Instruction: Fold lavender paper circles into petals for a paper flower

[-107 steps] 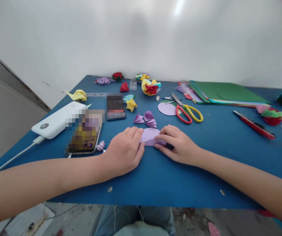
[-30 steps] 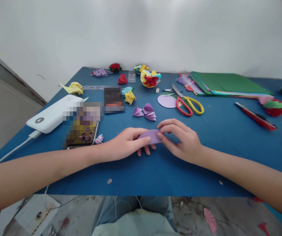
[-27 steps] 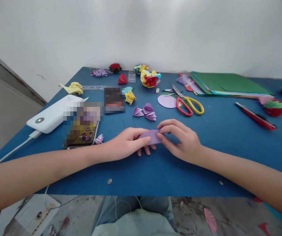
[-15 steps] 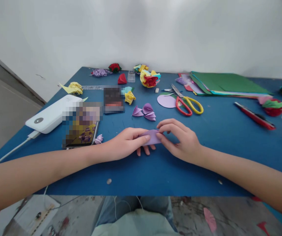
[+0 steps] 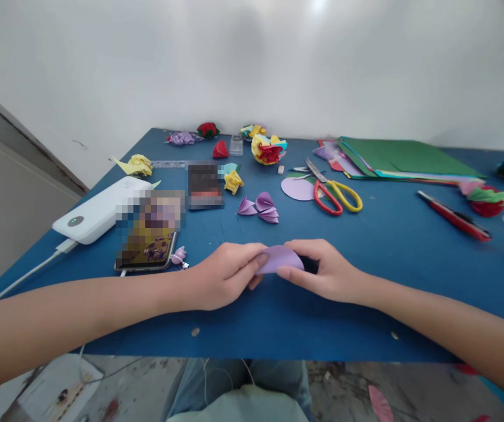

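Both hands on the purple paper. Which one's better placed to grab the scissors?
Right, probably. The scissors lie beyond the right hand, on its side; the left hand would have to cross the paper.

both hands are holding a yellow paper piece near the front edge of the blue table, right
Not quite. The head view shows the paper piece is pale purple, not yellow. The left hand and right hand do hold it between them near the front edge of the blue table.
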A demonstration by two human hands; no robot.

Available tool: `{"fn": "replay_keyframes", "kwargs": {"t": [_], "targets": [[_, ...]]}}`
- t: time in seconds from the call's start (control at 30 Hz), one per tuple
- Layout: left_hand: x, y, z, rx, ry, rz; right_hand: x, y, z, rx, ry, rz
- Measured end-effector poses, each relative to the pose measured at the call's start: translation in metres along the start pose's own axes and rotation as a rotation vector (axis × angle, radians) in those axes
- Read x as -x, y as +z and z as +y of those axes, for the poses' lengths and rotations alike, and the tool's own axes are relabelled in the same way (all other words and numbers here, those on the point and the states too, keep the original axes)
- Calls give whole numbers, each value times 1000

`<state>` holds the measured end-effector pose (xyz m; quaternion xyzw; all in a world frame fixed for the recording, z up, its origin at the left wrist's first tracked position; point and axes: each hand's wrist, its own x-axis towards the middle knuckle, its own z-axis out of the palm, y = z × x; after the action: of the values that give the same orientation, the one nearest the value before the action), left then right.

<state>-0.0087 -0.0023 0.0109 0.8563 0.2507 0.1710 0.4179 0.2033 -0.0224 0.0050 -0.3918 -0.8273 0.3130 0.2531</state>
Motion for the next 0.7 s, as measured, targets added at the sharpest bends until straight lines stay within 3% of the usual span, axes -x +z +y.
{"fn": "replay_keyframes", "kwargs": {"t": [0.13, 0.33, 0.7], "targets": [[6, 7, -4, -302, 182, -36, 3, 6, -8, -27, 4, -13], [10, 17, -8, -678, 332, 60, 4, 14, -10, 19, 0, 80], [8, 17, -14, -716, 258, 89, 2, 12, -4, -26, 43, 53]]}}
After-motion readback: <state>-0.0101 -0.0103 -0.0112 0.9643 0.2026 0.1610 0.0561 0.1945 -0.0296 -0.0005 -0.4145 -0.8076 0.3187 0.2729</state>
